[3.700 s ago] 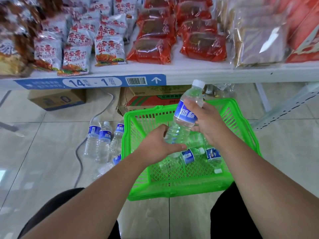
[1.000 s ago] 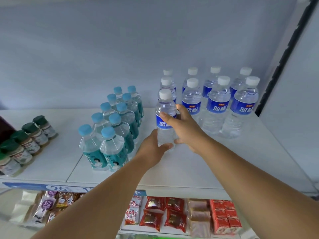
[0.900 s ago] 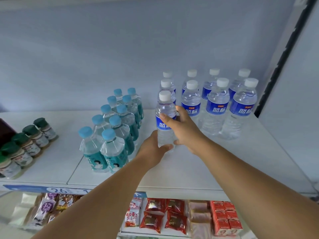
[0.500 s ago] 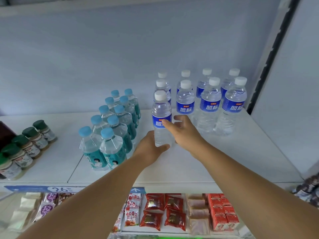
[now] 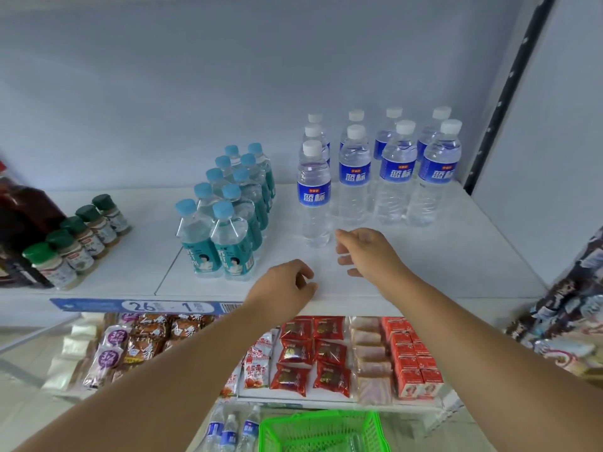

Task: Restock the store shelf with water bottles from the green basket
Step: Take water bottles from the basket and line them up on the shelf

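A clear water bottle [image 5: 314, 197] with a white cap and blue label stands upright on the white top shelf [image 5: 408, 265], at the front of the leftmost row of several like bottles [image 5: 394, 174]. My right hand [image 5: 368, 252] hovers just right of its base, fingers apart, holding nothing. My left hand [image 5: 284, 288] is lower and nearer the shelf's front edge, fingers loosely curled and empty. The green basket [image 5: 323, 432] shows at the bottom edge, on the floor.
Teal-labelled bottles [image 5: 228, 220] with blue caps stand left of the water rows. Green-lidded spice jars [image 5: 75, 239] sit further left. Snack packets [image 5: 310, 357] fill the lower shelf. Three water bottles [image 5: 230, 433] stand on the floor beside the basket. A black upright [image 5: 502, 93] bounds the shelf's right.
Both hands have let go of the bottle and drawn back toward me. The bottle now stands alone on the shelf. The view has tilted down, showing the basket.
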A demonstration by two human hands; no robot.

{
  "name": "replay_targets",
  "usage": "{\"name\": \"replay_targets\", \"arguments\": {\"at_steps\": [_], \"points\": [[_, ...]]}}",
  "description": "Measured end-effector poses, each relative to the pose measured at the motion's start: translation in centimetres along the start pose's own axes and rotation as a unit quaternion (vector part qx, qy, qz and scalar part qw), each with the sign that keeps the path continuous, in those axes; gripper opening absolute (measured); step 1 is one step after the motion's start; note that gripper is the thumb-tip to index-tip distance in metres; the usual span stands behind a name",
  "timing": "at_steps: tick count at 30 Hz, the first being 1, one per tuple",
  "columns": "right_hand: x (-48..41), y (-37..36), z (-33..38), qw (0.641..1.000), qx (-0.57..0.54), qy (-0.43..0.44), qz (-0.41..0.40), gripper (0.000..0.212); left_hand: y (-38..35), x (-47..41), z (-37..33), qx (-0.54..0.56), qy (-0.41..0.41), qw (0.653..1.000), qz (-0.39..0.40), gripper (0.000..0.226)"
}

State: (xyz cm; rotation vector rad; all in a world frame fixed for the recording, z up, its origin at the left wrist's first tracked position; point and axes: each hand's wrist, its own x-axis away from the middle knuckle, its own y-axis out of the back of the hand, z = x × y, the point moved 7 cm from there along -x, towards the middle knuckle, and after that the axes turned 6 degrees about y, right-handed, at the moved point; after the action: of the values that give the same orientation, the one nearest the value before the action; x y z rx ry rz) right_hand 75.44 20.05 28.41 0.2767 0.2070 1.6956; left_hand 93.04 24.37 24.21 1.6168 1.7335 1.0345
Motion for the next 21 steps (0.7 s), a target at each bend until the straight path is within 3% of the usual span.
{"name": "replay_targets", "arguments": {"at_steps": [12, 21], "points": [[9.6, -4.6, -7.1, 0.997, 0.044, -0.064, 0.006, 0.024, -2.6, 7.8, 6.5, -0.049, -0.036, 0.995, 0.082, 0.010], [18.7, -10.5, -16.6, 0.983, 0.093, -0.148, 0.060, 0.017, -10.3, 14.9, 15.0, -0.020, -0.006, 0.976, 0.218, 0.015]]}}
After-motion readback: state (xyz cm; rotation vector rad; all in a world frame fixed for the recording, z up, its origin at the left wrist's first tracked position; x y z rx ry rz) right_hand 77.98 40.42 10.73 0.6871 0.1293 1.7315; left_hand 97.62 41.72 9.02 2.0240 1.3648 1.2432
